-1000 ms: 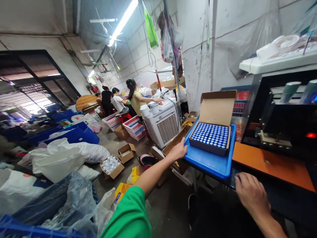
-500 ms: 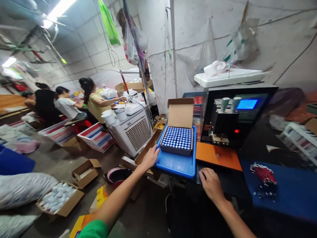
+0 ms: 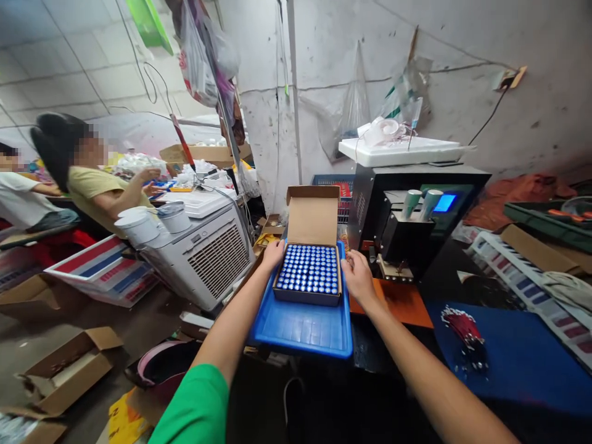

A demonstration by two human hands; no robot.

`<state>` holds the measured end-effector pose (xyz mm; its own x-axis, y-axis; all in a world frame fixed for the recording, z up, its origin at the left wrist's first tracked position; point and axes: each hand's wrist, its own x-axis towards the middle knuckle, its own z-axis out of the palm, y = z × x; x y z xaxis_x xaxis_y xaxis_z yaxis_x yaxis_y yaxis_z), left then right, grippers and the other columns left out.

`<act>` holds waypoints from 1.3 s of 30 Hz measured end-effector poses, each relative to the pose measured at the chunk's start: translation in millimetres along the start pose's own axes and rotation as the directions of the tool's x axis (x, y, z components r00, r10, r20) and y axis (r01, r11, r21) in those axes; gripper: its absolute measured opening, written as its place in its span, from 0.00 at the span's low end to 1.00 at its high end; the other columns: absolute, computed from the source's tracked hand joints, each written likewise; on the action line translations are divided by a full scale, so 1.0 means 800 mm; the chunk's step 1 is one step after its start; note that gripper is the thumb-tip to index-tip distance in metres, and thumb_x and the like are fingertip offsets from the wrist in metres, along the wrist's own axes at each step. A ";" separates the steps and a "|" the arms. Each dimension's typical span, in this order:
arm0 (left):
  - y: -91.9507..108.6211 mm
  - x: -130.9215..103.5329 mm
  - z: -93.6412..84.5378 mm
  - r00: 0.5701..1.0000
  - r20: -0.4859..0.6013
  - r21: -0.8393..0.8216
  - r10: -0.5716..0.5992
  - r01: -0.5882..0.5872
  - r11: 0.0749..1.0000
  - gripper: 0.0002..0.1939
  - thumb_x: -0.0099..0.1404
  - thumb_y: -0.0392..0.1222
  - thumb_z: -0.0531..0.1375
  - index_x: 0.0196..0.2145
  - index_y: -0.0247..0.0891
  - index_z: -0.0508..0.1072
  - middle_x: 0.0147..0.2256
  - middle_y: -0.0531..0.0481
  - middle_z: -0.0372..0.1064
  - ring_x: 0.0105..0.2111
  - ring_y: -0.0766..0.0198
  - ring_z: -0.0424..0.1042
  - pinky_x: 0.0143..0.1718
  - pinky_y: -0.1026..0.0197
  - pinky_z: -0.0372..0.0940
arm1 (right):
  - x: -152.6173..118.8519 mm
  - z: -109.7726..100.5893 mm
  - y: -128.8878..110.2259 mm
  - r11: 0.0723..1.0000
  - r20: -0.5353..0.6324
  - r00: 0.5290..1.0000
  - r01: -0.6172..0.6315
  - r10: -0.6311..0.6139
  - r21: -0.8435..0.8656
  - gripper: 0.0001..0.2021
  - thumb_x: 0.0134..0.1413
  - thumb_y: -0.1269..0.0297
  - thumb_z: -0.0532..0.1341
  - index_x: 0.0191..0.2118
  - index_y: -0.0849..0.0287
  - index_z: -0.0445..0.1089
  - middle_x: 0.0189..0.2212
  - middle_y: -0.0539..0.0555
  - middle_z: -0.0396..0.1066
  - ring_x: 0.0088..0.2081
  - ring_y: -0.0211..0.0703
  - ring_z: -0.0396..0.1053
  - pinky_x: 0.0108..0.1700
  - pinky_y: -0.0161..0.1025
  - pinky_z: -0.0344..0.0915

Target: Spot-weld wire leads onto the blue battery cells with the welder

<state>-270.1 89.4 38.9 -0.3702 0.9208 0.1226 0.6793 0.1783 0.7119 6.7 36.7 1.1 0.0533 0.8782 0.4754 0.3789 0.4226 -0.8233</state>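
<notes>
Along the right, a dark desk (image 3: 407, 345) carrying a black machine (image 3: 416, 216) with a small lit blue screen (image 3: 444, 203); white foam slab (image 3: 402, 151) lying across the machine's top. Left of the desk, down on the floor, a white air cooler (image 3: 208, 253) with two white tubs (image 3: 152, 223) on its lid. Beyond the cooler, a seated person in a yellow shirt (image 3: 99, 188), one hand raised over a cluttered far table. Nearer, on the floor at lower left, an open cardboard carton (image 3: 69, 367).

At the desk's left edge, a blue tray (image 3: 303, 324) overhanging the side, just beside an orange plate (image 3: 402, 302) at the foot of the machine. In the tray's far half, an open cardboard box (image 3: 312, 246), lid flap standing upright, packed tight with rows of blue-capped cylinders (image 3: 309, 269).

Left hand (image 3: 272, 254) against the box's left wall near the far corner, fingers curled round the edge. Right hand (image 3: 357, 275) against the box's right wall, fingers bent along it. Both hands in contact with the box; firmness of the grip impossible to tell.

Further right on a blue mat (image 3: 509, 364), a bundle of red wires (image 3: 465, 327), well apart from the hands.
</notes>
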 end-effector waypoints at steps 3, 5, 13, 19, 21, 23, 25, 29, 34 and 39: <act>-0.001 0.039 0.016 1.000 0.021 -0.028 -0.017 0.017 0.999 0.17 0.67 0.45 0.51 0.31 0.33 0.76 0.42 0.36 0.77 0.48 0.49 0.72 0.49 0.56 0.63 | 0.064 0.049 0.013 0.982 0.017 0.986 -0.166 0.168 -0.092 0.15 0.58 0.59 0.55 0.43 0.64 0.70 0.49 0.70 0.70 0.54 0.59 0.66 0.58 0.53 0.62; -0.004 0.058 0.026 0.998 0.043 -0.054 -0.035 0.037 0.998 0.17 0.66 0.46 0.52 0.27 0.34 0.74 0.38 0.37 0.77 0.45 0.49 0.73 0.46 0.57 0.63 | 0.093 0.073 0.019 0.945 -0.019 0.958 -0.284 0.285 -0.164 0.12 0.56 0.62 0.56 0.41 0.64 0.69 0.46 0.71 0.71 0.52 0.62 0.68 0.55 0.53 0.62; -0.026 0.082 0.064 0.985 0.139 -0.168 -0.103 0.126 0.978 0.22 0.64 0.54 0.54 0.21 0.37 0.71 0.21 0.47 0.68 0.28 0.57 0.70 0.31 0.61 0.59 | 0.144 0.088 0.044 0.880 0.030 0.938 -0.313 0.346 -0.358 0.19 0.57 0.61 0.58 0.16 0.54 0.59 0.20 0.59 0.69 0.32 0.53 0.70 0.35 0.41 0.59; -0.023 0.077 0.060 0.994 0.067 -0.232 -0.086 0.099 0.968 0.22 0.60 0.58 0.57 0.18 0.38 0.68 0.17 0.51 0.61 0.26 0.60 0.66 0.29 0.63 0.57 | 0.142 0.085 0.043 0.910 0.010 0.960 -0.261 0.278 -0.322 0.22 0.58 0.60 0.57 0.14 0.53 0.53 0.15 0.53 0.61 0.26 0.45 0.63 0.32 0.39 0.54; -0.016 0.071 0.053 0.998 0.022 -0.262 -0.057 0.060 0.963 0.23 0.59 0.59 0.58 0.19 0.38 0.68 0.17 0.51 0.63 0.28 0.59 0.67 0.30 0.63 0.58 | 0.138 0.083 0.037 0.932 -0.005 0.970 -0.234 0.242 -0.278 0.21 0.58 0.60 0.56 0.15 0.52 0.53 0.16 0.52 0.61 0.28 0.45 0.62 0.33 0.38 0.55; -0.006 0.062 0.043 1.000 0.002 -0.297 -0.013 0.013 0.955 0.23 0.60 0.59 0.57 0.20 0.37 0.69 0.19 0.51 0.64 0.29 0.60 0.68 0.31 0.63 0.59 | 0.135 0.078 0.029 0.951 -0.017 0.979 -0.204 0.206 -0.232 0.20 0.58 0.60 0.56 0.17 0.52 0.53 0.18 0.53 0.62 0.30 0.45 0.62 0.34 0.38 0.56; 0.004 0.050 0.029 0.999 -0.002 -0.335 0.042 -0.040 0.941 0.24 0.60 0.60 0.56 0.21 0.36 0.70 0.20 0.51 0.66 0.29 0.60 0.67 0.32 0.63 0.59 | 0.131 0.072 0.019 0.966 -0.036 0.984 -0.178 0.174 -0.189 0.18 0.58 0.59 0.55 0.18 0.52 0.54 0.19 0.53 0.62 0.32 0.46 0.62 0.36 0.39 0.58; 0.022 0.018 -0.002 0.992 -0.022 -0.406 0.125 -0.123 0.905 0.25 0.61 0.62 0.56 0.23 0.35 0.70 0.21 0.52 0.66 0.28 0.63 0.65 0.31 0.63 0.59 | 0.118 0.055 -0.004 0.986 -0.113 0.989 -0.109 0.095 -0.123 0.16 0.59 0.57 0.55 0.22 0.53 0.55 0.24 0.53 0.62 0.34 0.46 0.60 0.41 0.40 0.59; 0.038 -0.029 -0.035 0.985 -0.075 -0.422 0.156 -0.173 0.890 0.24 0.62 0.61 0.56 0.23 0.37 0.66 0.22 0.54 0.62 0.26 0.65 0.62 0.30 0.64 0.58 | 0.086 0.032 -0.036 0.997 -0.145 0.989 0.003 -0.015 -0.083 0.15 0.61 0.54 0.54 0.26 0.53 0.55 0.29 0.52 0.61 0.36 0.45 0.59 0.44 0.42 0.59; 0.049 -0.077 -0.055 0.965 -0.110 -0.494 0.237 -0.260 0.830 0.23 0.64 0.61 0.55 0.27 0.37 0.68 0.28 0.51 0.68 0.34 0.62 0.67 0.37 0.63 0.63 | 0.054 0.007 -0.063 0.997 -0.106 0.991 0.079 -0.080 -0.019 0.16 0.64 0.51 0.51 0.27 0.53 0.54 0.30 0.52 0.60 0.35 0.44 0.59 0.43 0.41 0.59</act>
<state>-248.7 24.7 89.6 -0.2663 0.8928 0.3634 0.3467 -0.2630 0.9003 -15.0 55.0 61.3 0.1201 0.8127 0.5702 0.3993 0.4863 -0.7772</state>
